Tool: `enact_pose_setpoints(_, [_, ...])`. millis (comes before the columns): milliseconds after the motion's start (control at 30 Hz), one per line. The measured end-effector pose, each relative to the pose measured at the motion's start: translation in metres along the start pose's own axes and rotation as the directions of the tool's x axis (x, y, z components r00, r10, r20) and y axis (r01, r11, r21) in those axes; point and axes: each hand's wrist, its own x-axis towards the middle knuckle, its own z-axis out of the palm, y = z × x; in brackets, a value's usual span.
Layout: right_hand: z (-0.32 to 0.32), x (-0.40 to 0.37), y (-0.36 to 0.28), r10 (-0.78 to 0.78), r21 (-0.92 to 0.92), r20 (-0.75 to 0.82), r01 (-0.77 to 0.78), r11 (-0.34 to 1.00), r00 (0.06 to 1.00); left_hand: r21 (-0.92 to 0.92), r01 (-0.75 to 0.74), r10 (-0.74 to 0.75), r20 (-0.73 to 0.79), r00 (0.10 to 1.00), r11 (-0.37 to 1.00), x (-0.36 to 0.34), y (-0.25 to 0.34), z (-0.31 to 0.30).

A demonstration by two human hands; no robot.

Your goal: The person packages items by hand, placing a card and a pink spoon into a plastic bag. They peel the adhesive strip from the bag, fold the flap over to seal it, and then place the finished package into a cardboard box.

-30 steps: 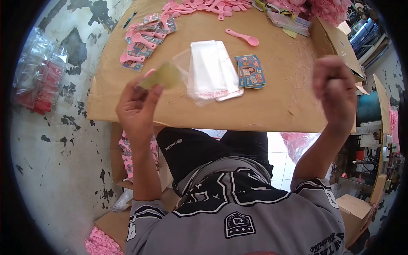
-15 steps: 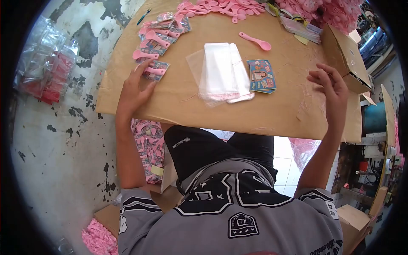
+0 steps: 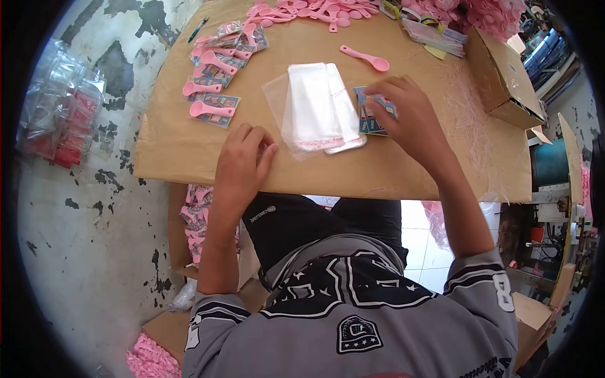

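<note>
My right hand [image 3: 409, 116] bends over the stack of printed cards [image 3: 373, 126], thumb and fingers gripping at its top; how many cards they hold is hidden. To the left of the stack lie clear plastic bags [image 3: 309, 110], spread in an overlapping pile. My left hand [image 3: 246, 157] hovers near the table's front edge, fingers curled together with nothing visible in them. Beyond it, a pink spoon [image 3: 212, 109] rests across a printed card [image 3: 228, 102]. More spoons on cards [image 3: 217, 63] form an overlapping row behind that one. A single pink spoon [image 3: 365, 58] lies above the bags.
Loose pink spoons [image 3: 315, 12] are heaped along the far edge of the brown table [image 3: 302, 176]. A cardboard box [image 3: 504, 82] stands at the right, near bundled plastic packs [image 3: 435, 39]. A pen [image 3: 198, 29] lies far left. Bagged goods [image 3: 63, 107] sit on the left.
My left hand has left the nearest spoon and card, moving right and toward me. My right hand has come left from the table's right side onto the card stack.
</note>
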Motion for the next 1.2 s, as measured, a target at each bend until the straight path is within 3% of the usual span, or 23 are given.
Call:
enact_pose_setpoints(167, [0.039,0.049,0.021,-0.344,-0.201,0.157,0.371,0.907,0.926,-0.094,0.011,-0.019,-0.087,0.996,0.995,-0.009,-0.006,0.011])
enact_pose_setpoints(367, [0.045,0.07,0.021,-0.382,-0.279,0.254,0.445,0.851,0.889,-0.305,0.168,-0.233,-0.194,0.953,0.938,-0.023,-0.002,0.006])
enact_pose_setpoints(433, [0.008,0.071,0.003,-0.232,0.067,0.191,0.223,0.973,0.954,-0.442,0.279,-0.376,-0.148,0.915,0.852,-0.028,-0.003,0.007])
enact_pose_setpoints(500, [-0.043,0.077,-0.001,-0.131,0.394,0.219,0.035,0.918,0.967,-0.515,0.247,-0.371,-0.152,0.916,0.821,-0.032,-0.01,0.012])
enact_pose_setpoints(567, [-0.09,0.077,0.037,-0.111,0.674,0.273,-0.107,0.731,0.956,-0.598,0.216,-0.372,-0.148,0.916,0.772,-0.031,-0.014,0.015])
enact_pose_setpoints(633, [-0.134,0.072,0.088,-0.087,0.871,0.309,-0.245,0.426,0.947,-0.623,0.217,-0.376,-0.133,0.917,0.751,-0.03,-0.017,0.015])
enact_pose_setpoints(667, [-0.134,0.058,0.114,0.029,0.482,0.259,-0.155,0.862,0.965,-0.634,0.213,-0.373,-0.128,0.919,0.743,-0.029,-0.016,0.015])
enact_pose_setpoints(700, [-0.12,0.04,0.146,0.096,-0.094,0.151,-0.082,0.992,0.984,-0.614,0.182,-0.347,-0.159,0.924,0.768,-0.026,-0.013,0.013])
enact_pose_setpoints(733, [-0.115,0.031,0.163,0.092,-0.644,0.025,-0.054,0.763,0.995,-0.595,0.153,-0.323,-0.19,0.927,0.789,-0.022,-0.009,0.01])
enact_pose_setpoints(767, [-0.13,0.032,0.149,0.242,-0.298,-0.01,-0.234,0.925,0.97,-0.576,0.13,-0.305,-0.218,0.927,0.807,-0.019,-0.004,0.007])
enact_pose_setpoints(800, [-0.15,0.034,0.122,0.388,0.097,0.021,-0.388,0.916,0.921,-0.54,0.106,-0.261,-0.219,0.94,0.835,-0.013,0.004,0.002])
enact_pose_setpoints(833, [-0.161,0.032,0.108,0.507,0.469,0.11,-0.494,0.732,0.855,-0.501,0.085,-0.218,-0.213,0.953,0.861,-0.006,0.016,-0.006])
enact_pose_setpoints(900, [-0.152,0.018,0.153,0.495,-0.013,-0.013,-0.495,0.869,0.869,-0.445,0.011,-0.097,-0.171,0.981,0.896,0.012,0.04,-0.019])
enact_pose_setpoints(933, [-0.149,0.014,0.171,0.461,-0.262,-0.074,-0.463,0.846,0.884,-0.432,-0.043,-0.022,-0.144,0.989,0.901,0.026,0.056,-0.023])
enact_pose_setpoints(967, [-0.146,0.01,0.167,0.323,-0.076,-0.053,-0.327,0.942,0.945,-0.42,-0.099,0.051,-0.124,0.991,0.902,0.041,0.068,-0.022])
enact_pose_setpoints(1000, [-0.15,0.014,0.155,0.397,0.109,-0.104,-0.387,0.916,0.912,-0.436,-0.181,0.144,-0.116,0.983,0.882,0.055,0.078,-0.017])
enact_pose_setpoints(1067, [-0.157,0.016,0.124,0.573,0.47,-0.141,-0.455,0.756,0.807,-0.534,-0.298,0.291,-0.1,0.952,0.792,0.083,0.1,0.007])
enact_pose_setpoints(1100, [-0.152,0.014,0.121,0.589,0.67,-0.096,-0.386,0.635,0.802,-0.509,-0.209,0.317,0.135,0.939,0.835,0.099,0.106,0.014])
enact_pose_setpoints(1167, [-0.143,0.017,0.121,0.572,0.938,-0.02,-0.184,0.295,0.82,-0.498,-0.25,0.417,0.257,0.872,0.83,0.122,0.126,0.037])
enact_pose_setpoints(1200, [-0.139,0.017,0.115,0.556,0.911,-0.079,-0.167,0.378,0.828,-0.504,-0.267,0.447,0.279,0.85,0.822,0.133,0.135,0.051])
